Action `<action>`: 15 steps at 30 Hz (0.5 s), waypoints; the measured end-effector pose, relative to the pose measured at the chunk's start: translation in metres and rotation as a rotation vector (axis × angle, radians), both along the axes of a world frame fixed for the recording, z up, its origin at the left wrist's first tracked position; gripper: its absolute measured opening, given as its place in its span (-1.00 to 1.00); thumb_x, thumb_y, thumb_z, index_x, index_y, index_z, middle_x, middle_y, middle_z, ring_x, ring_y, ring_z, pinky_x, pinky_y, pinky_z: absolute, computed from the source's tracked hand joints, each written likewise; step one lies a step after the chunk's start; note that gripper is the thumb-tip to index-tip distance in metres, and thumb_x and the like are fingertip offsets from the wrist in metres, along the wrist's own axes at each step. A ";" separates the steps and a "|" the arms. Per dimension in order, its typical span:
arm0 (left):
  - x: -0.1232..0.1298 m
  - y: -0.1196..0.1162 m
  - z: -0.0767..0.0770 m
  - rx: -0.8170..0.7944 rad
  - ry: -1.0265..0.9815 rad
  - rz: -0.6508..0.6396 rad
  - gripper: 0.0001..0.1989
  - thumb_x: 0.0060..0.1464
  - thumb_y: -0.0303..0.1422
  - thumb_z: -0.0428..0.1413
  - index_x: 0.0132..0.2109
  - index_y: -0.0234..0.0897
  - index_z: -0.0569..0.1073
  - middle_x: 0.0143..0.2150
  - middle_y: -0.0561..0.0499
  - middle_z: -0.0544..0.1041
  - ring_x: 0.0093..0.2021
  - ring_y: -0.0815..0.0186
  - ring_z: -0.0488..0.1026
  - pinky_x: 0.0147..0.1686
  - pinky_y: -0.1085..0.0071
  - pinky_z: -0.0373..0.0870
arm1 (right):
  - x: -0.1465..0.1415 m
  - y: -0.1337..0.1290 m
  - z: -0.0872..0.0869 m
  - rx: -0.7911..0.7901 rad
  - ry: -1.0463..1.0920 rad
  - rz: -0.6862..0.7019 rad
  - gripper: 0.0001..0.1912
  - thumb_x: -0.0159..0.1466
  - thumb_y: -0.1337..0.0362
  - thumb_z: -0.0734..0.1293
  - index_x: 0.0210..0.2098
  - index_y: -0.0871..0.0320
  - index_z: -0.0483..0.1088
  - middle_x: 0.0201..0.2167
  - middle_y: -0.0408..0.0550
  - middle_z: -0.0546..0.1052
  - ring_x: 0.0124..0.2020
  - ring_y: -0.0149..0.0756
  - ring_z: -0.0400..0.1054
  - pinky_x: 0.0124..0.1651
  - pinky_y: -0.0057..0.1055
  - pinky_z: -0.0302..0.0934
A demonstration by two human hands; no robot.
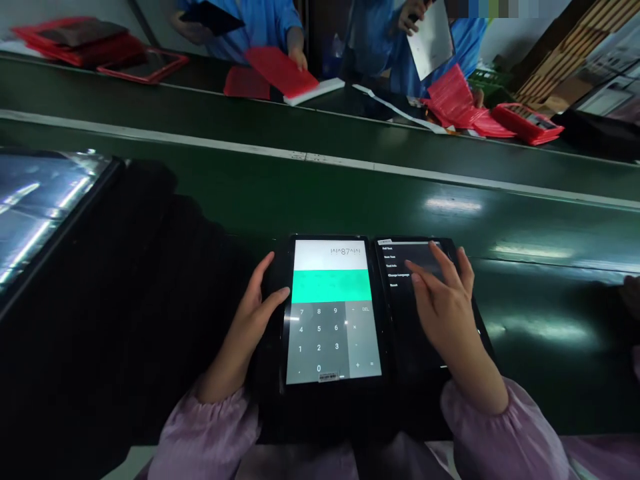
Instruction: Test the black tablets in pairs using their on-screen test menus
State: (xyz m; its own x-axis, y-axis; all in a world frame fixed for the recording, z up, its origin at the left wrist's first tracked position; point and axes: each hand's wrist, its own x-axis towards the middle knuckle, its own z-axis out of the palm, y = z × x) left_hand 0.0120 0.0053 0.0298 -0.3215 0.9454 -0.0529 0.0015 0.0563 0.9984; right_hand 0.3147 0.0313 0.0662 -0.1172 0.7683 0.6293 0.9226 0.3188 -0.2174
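Two tablets lie side by side in front of me. The left tablet (320, 333) shows a calculator with a white and green display above grey keys, and a small barcode label sits near its lower edge. The right tablet (407, 333) has a dark screen with a short white text menu at its upper left. My left hand (253, 317) rests at the left edge of the calculator tablet, thumb and fingers apart, not wrapped around it. Over the menu tablet is my right hand (447, 303), its index finger stretched toward the menu lines and the other fingers spread.
A green bench (240, 193) runs across the view, with a pale rail (340, 163) along it. Glossy panels (40, 200) and dark material stand at left. Co-workers in blue (270, 27) handle flat devices and red sleeves (285, 70) across the line. More red packs (530, 123) lie there.
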 end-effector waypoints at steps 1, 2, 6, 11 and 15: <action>0.001 0.001 0.002 -0.004 -0.009 0.019 -0.34 0.15 -0.17 0.31 0.38 -0.04 0.47 0.55 -0.04 0.39 0.63 -0.10 0.12 0.54 0.01 0.23 | 0.003 0.003 -0.001 0.005 -0.010 -0.001 -0.53 0.60 0.14 0.15 0.02 0.08 0.71 0.39 0.15 0.51 0.58 0.34 0.08 0.50 0.56 0.05; 0.002 0.002 0.003 -0.010 -0.016 0.037 -0.36 0.13 -0.17 0.31 0.35 -0.06 0.49 0.53 -0.05 0.41 0.61 -0.11 0.18 0.53 0.01 0.25 | 0.006 0.004 -0.002 0.011 -0.016 0.002 -0.52 0.60 0.13 0.15 0.01 0.08 0.72 0.38 0.16 0.52 0.58 0.36 0.08 0.48 0.57 0.07; 0.003 0.008 0.009 -0.021 0.008 0.079 -0.37 0.05 -0.15 0.30 0.28 -0.11 0.51 0.47 -0.12 0.47 0.57 -0.15 0.23 0.50 -0.03 0.29 | 0.019 -0.004 -0.001 0.042 0.030 -0.008 -0.52 0.60 0.10 0.15 0.04 0.05 0.71 0.38 0.11 0.53 0.55 0.30 0.16 0.51 0.51 0.08; 0.003 0.022 0.010 0.011 0.044 0.081 -0.41 0.03 -0.17 0.29 0.23 -0.10 0.53 0.41 -0.13 0.51 0.57 -0.15 0.22 0.46 -0.02 0.34 | 0.049 -0.027 0.000 0.024 0.086 -0.036 -0.55 0.60 0.05 0.17 0.07 -0.01 0.69 0.33 0.10 0.57 0.51 0.29 0.24 0.45 0.43 0.20; 0.003 0.040 0.017 -0.014 0.012 0.040 -0.35 0.01 -0.23 0.31 0.29 -0.06 0.50 0.42 -0.10 0.51 0.53 -0.10 0.31 0.44 0.03 0.36 | 0.066 -0.040 0.000 0.000 0.110 -0.025 -0.54 0.60 0.02 0.16 0.07 -0.04 0.68 0.30 0.09 0.59 0.45 0.26 0.33 0.36 0.34 0.34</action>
State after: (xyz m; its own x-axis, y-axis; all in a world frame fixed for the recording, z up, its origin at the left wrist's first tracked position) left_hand 0.0149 0.0449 0.0470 -0.3600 0.9309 -0.0624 0.0104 0.0709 0.9974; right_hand 0.3805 -0.0089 0.0666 -0.0280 0.7702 0.6372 0.9006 0.2961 -0.3183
